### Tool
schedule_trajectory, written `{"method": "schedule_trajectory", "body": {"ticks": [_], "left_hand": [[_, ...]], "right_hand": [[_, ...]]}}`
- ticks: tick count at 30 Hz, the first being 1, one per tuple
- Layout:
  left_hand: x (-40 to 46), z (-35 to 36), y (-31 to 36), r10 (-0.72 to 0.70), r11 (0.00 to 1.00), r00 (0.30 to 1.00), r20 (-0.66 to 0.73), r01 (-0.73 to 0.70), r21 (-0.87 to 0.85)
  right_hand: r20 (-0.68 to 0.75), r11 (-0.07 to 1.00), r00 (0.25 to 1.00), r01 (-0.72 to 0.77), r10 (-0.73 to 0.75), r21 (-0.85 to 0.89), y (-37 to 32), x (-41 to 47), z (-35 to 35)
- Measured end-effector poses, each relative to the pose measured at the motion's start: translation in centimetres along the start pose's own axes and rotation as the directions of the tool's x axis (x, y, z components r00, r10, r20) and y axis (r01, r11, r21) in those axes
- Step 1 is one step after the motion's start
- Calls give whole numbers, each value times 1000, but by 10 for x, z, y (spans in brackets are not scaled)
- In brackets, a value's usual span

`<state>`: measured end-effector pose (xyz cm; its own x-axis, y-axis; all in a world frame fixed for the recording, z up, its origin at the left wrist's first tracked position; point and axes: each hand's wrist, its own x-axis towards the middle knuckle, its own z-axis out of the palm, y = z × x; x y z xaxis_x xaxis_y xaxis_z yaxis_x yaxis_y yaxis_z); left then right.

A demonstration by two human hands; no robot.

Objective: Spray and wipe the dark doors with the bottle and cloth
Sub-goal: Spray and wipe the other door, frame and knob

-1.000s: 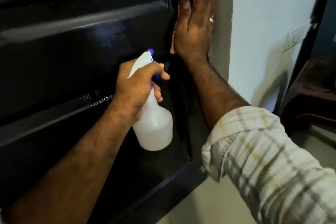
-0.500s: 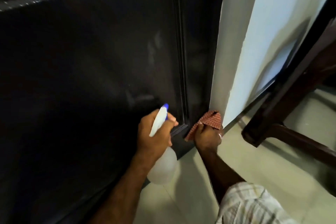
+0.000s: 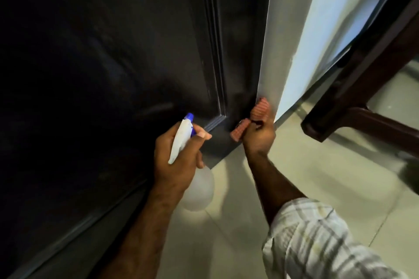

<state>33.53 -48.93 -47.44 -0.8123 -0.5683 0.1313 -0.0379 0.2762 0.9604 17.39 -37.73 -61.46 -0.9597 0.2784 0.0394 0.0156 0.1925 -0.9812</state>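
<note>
Red cloth (image 3: 254, 120) gripped in right hand (image 3: 258, 136) against door (image 3: 136, 52); left hand (image 3: 179, 158) clasps bottle (image 3: 197, 190).

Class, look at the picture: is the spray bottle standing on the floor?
No: the left hand grips the spray bottle by its neck, holding it in the air beside the dark door.

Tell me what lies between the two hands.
Head view: only the dark door's bottom corner between left hand and right hand.
</note>
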Motion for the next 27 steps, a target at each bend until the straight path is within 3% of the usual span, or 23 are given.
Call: {"method": "schedule_trajectory", "body": {"ticks": [1,3,5,7,9,13,16,18,20,22,24,25,27], "left_hand": [[-3,1,-6,-16,1000,1000,-1,16,1],[-9,2,-17,-51,999,999,19,51,-1],[-13,3,-24,-73,997,997,39,74,-25],[-13,5,-30,-91,996,996,20,92,-21],[-12,5,-36,-114,993,993,10,114,-10],[-14,3,-50,-90,996,995,33,90,9],[-17,1,-57,-107,993,994,18,106,47],[-15,-1,-59,-100,993,995,27,98,69],[-13,-2,-57,-79,993,995,54,74,87],[-11,-3,-52,-60,995,996,62,54,89],[-9,-3,-49,-48,998,997,67,45,49],[-10,-4,-48,-44,998,997,70,41,36],[-12,-7,-46,-25,999,997,73,23,32]], "right_hand": [[83,984,983,-169,164,56,14,7,2],[216,901,919,-375,330,219,22,26,6],[183,909,931,-352,316,223,6,36,2],[70,988,991,-123,117,91,-7,36,1],[79,1000,997,-9,11,-20,14,26,5],[91,962,963,-241,253,-127,84,3,22],[102,899,895,-422,434,-119,54,-18,20],[157,824,811,-564,563,-42,34,-29,24],[163,842,830,-539,534,-15,19,-47,27],[128,945,946,-311,299,96,8,-76,22],[146,992,988,-66,50,104,16,-100,18],[168,997,984,-62,52,55,25,-105,18],[228,960,937,-278,265,25,26,-108,18]]}}
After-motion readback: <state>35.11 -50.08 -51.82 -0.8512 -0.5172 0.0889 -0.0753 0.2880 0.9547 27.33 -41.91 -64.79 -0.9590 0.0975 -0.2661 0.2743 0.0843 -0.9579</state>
